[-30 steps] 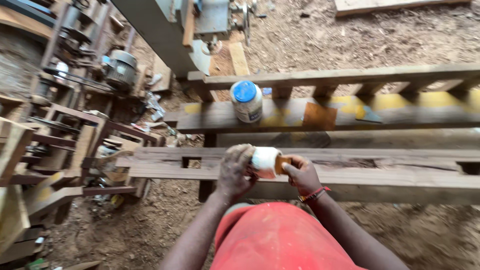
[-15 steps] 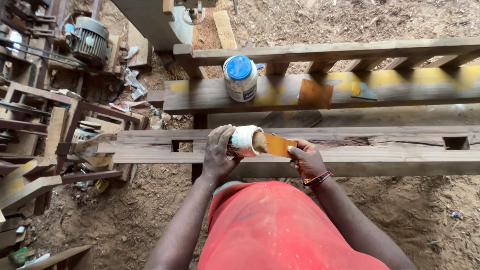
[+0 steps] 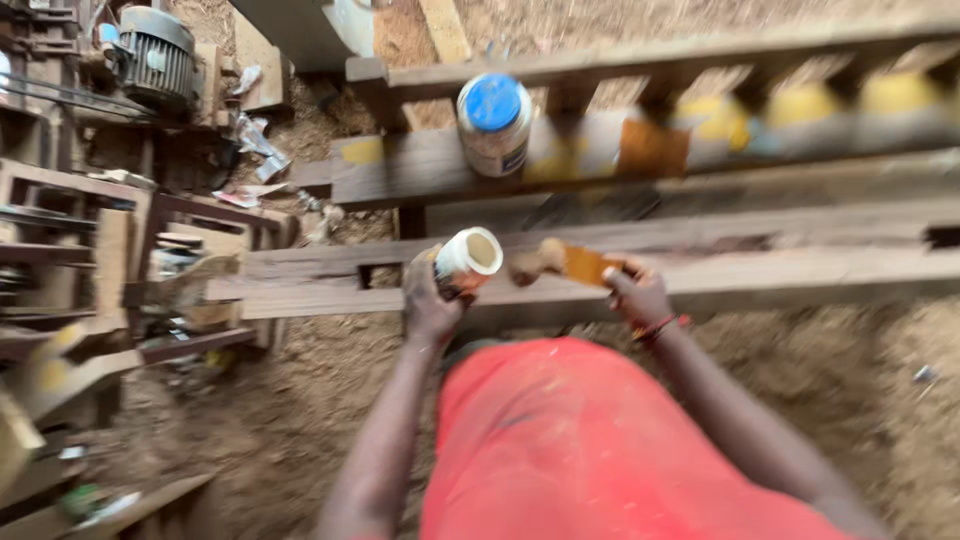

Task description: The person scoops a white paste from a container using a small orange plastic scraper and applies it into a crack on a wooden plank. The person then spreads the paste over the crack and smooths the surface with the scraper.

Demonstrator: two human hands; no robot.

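1. Two hands show at mid-frame, both softened by motion blur; your fingertips and your face are out of sight.
2. Your left hand (image 3: 428, 305) is wrapped around a small open white tub (image 3: 468, 258) tilted over the wooden plank (image 3: 800, 275), its pale brown contents just visible.
3. Your right hand (image 3: 638, 295) pinches an orange scraper (image 3: 585, 265) carrying a brownish lump.
4. A blue-lidded jar (image 3: 494, 122) stands on the beam (image 3: 420, 165) above.
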